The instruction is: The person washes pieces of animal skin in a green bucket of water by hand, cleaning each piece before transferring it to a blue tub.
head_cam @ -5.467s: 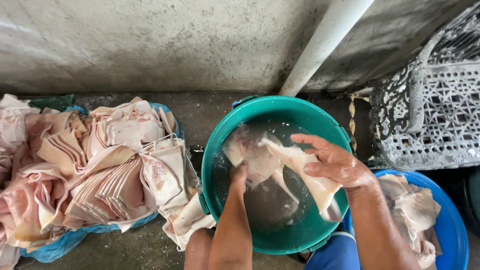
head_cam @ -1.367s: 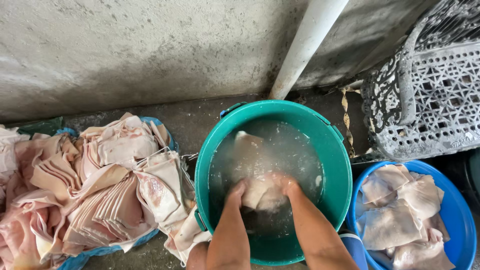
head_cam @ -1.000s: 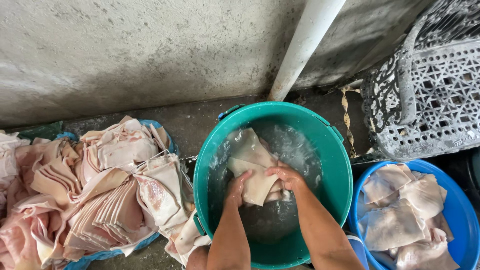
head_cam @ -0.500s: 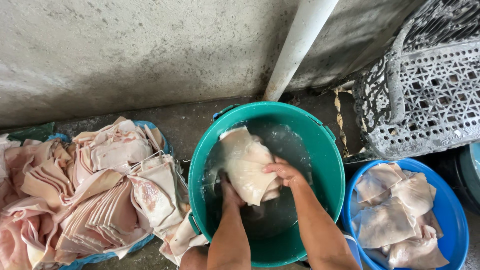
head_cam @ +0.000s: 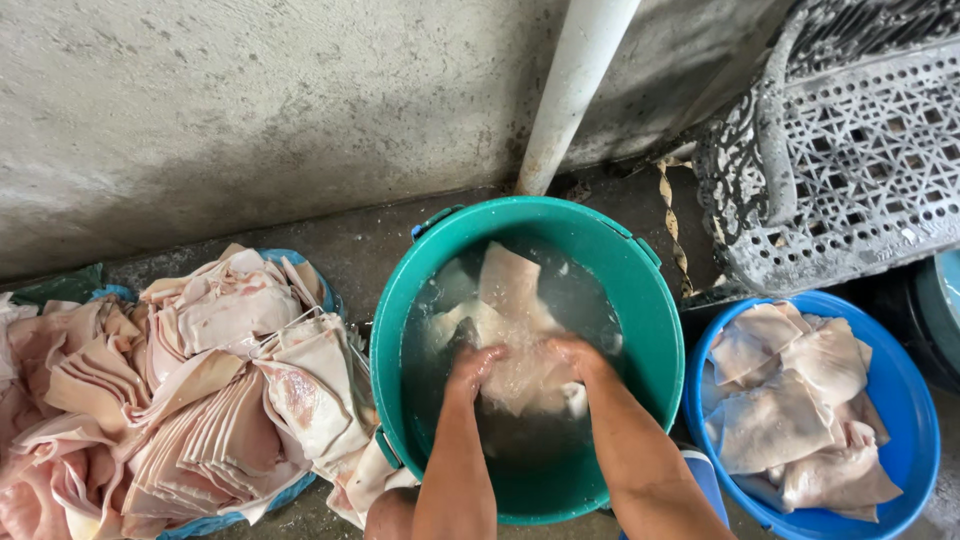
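Both hands are down in the water of the green bucket (head_cam: 400, 330). The left hand (head_cam: 473, 366) and right hand (head_cam: 577, 358) each grip the pale meat sheet (head_cam: 515, 310), fingers curled tight.

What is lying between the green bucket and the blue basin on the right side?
Nothing lies there. In the head view, the green bucket and the blue basin stand almost rim to rim, with only a narrow dark gap of floor between them.

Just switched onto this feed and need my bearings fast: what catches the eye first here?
Centre frame, the left hand and right hand are plunged into a green bucket of cloudy water, gripping a pale limp sheet. A big heap of pinkish sheets lies to the left, and a blue basin with more pale sheets sits at right.
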